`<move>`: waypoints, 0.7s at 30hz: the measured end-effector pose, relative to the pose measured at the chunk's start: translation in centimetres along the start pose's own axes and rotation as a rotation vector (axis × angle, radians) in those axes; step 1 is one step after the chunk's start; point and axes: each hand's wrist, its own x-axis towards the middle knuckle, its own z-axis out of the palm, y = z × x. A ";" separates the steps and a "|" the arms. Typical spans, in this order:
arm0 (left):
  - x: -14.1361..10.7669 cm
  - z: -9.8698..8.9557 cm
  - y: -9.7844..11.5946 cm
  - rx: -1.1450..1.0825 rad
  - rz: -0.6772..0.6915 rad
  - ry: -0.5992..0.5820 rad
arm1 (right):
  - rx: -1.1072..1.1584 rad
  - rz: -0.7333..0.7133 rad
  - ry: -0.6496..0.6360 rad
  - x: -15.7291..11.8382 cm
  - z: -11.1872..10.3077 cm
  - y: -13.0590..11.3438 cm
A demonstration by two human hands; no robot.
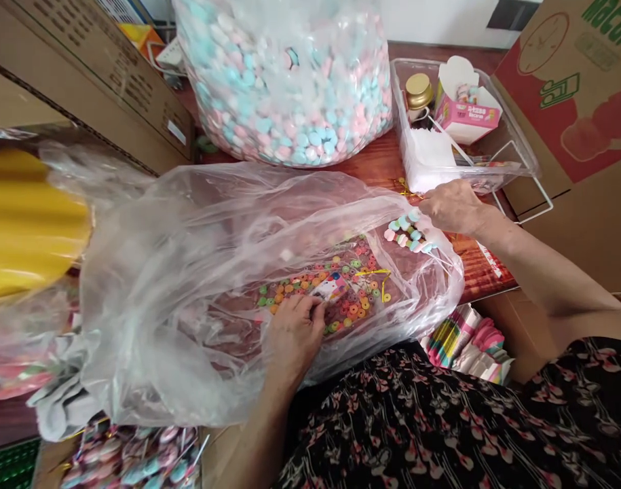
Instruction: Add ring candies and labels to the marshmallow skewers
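Observation:
A large clear plastic bag [229,244] lies spread across the table, with many small ring-shaped candies [358,309] in orange, green and red on it. My left hand [294,333] is over these candies, fingers curled, its thumb and forefinger at the edge of a small patterned packet [330,286]. Strung pastel candies [412,231] rest at the bag's right side. Just above them, my right hand [455,207] has its fingers closed at a gold twist tie [406,189]; the fingertips are partly hidden. Another gold tie [374,273] lies among the rings.
A big bag of pastel candies [290,102] stands at the back. A clear tray [529,159] at right holds a pink box [467,112] and a gold-lidded jar [419,92]. Cardboard boxes [579,224] flank the table. Below its edge sit folded colourful packets [467,346] and wrapped candies [132,458].

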 end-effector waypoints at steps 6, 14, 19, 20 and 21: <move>0.2 -0.2 0.1 0.034 0.042 -0.008 | -0.105 -0.120 -0.231 2.2 -1.4 0.3; -0.5 -0.6 0.6 0.059 0.071 -0.020 | -0.162 -0.221 -0.270 3.3 -1.9 -3.5; -0.8 -0.2 0.0 -0.021 0.072 0.040 | -0.157 -0.240 -0.285 2.9 -1.5 -4.2; -0.8 -0.1 -0.1 -0.045 0.067 0.053 | -0.181 -0.252 -0.296 3.1 -1.7 -4.1; -0.7 -0.1 -0.2 -0.064 0.063 0.062 | -0.204 -0.268 -0.304 3.3 -2.0 -4.0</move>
